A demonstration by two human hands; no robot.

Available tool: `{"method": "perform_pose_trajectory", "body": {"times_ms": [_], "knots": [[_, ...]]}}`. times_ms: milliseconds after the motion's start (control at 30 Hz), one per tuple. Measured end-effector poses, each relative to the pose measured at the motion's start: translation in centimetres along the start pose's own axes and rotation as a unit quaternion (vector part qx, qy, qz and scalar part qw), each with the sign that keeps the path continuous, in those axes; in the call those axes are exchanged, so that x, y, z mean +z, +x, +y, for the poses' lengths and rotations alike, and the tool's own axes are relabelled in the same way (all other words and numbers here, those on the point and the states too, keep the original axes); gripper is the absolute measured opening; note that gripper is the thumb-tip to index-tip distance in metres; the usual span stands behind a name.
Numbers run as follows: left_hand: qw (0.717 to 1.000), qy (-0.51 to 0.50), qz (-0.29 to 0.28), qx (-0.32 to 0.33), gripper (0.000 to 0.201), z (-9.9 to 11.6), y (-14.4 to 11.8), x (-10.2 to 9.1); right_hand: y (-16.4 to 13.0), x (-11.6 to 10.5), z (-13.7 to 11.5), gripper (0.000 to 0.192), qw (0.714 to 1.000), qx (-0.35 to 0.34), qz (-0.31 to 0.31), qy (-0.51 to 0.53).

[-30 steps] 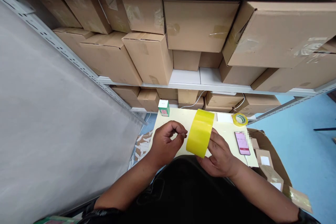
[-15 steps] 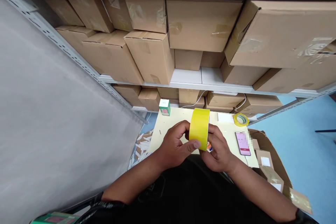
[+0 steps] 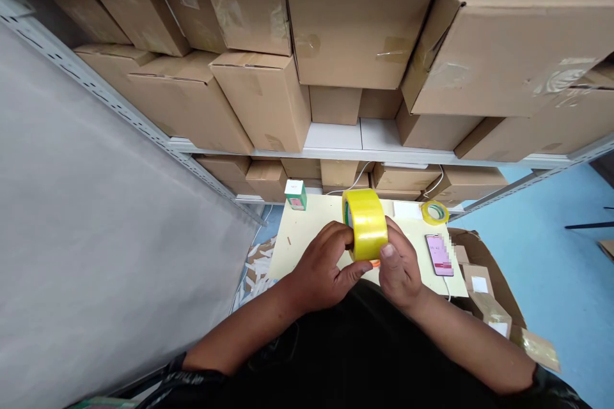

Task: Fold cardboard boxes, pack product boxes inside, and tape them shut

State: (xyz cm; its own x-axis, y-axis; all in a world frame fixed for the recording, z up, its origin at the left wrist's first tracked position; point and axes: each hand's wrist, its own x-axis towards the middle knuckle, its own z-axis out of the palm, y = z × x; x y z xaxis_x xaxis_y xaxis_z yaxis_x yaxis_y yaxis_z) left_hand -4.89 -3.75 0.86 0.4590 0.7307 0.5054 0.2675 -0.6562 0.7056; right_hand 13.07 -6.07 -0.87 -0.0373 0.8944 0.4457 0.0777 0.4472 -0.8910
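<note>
A yellow tape roll (image 3: pixel 367 223) is held upright over a pale table (image 3: pixel 307 239), both hands clamped on it. The left hand (image 3: pixel 323 271), which a second ago was off the roll and pinching at air, now grips its left side, thumb under the edge. The right hand (image 3: pixel 398 268) has shifted from cradling underneath to pressing its right side, thumb on the face. The roll has turned more edge-on, likely to find the tape's end. Right of the roll lie a phone (image 3: pixel 437 254) and a smaller roll (image 3: pixel 435 212); left, a green box (image 3: pixel 295 195).
</note>
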Motion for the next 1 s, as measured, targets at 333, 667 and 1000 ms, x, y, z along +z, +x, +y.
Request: {"method": "perform_pose_trajectory", "body": {"times_ms": [333,667,1000], "knots": [[0.994,0.07,-0.027,0.077,0.021,-1.0,-0.8,1.0,0.7,-0.1,-0.3,0.05,0.996,0.081,0.022,0.0],[0.998,0.05,-0.004,0.05,0.019,-0.9,-0.6,0.4,0.4,-0.1,-0.2,0.044,0.988,0.14,-0.018,0.063],[0.993,0.084,0.026,0.077,0.055,-4.3,0.2,1.3,3.9,-0.1,-3.2,0.049,0.936,0.271,0.029,0.223]]}}
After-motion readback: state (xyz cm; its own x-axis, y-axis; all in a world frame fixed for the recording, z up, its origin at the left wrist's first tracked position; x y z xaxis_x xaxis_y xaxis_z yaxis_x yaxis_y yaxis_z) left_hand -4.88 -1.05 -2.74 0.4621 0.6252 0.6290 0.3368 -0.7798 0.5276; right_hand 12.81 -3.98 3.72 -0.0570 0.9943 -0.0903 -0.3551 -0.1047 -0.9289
